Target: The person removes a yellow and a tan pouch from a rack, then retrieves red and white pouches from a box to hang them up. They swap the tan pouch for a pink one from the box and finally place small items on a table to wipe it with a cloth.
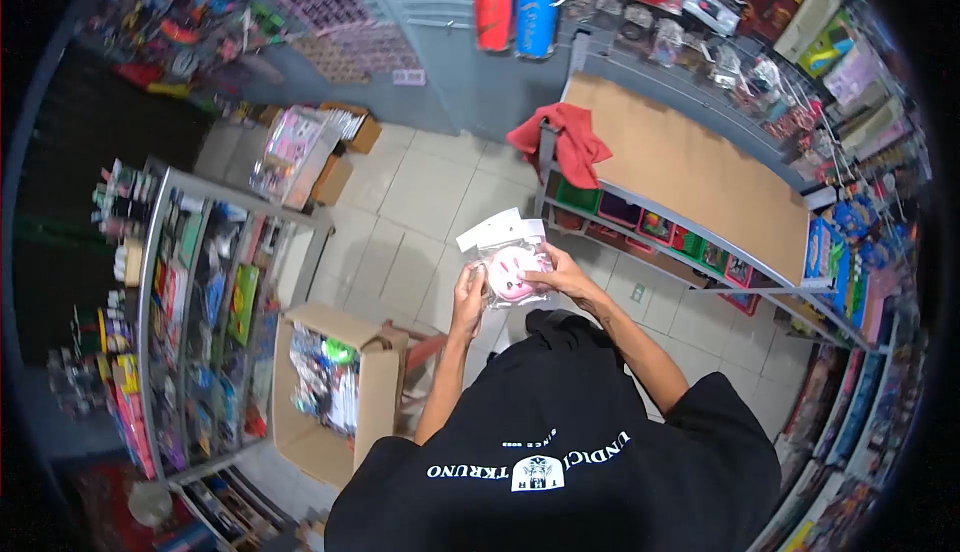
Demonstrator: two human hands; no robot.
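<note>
In front of my dark shirt I hold clear plastic packets (497, 230) with white header tops; more than one seems to be stacked. Inside the front one is a round pink pouch (512, 270) with a bunny face. My left hand (469, 299) is closed on the left edge of the packets. On the right side, my right hand (562, 274) grips them, its thumb lying across the pink pouch. The fingers behind the packets are hidden.
At left, an open cardboard box (375, 382) of packaged goods stands beside a metal-framed shelf (160, 292). A brown-topped shelf table (690, 172), with a red cloth (562, 142) over its corner, is at right. Packaged items (535, 14) hang on the back wall.
</note>
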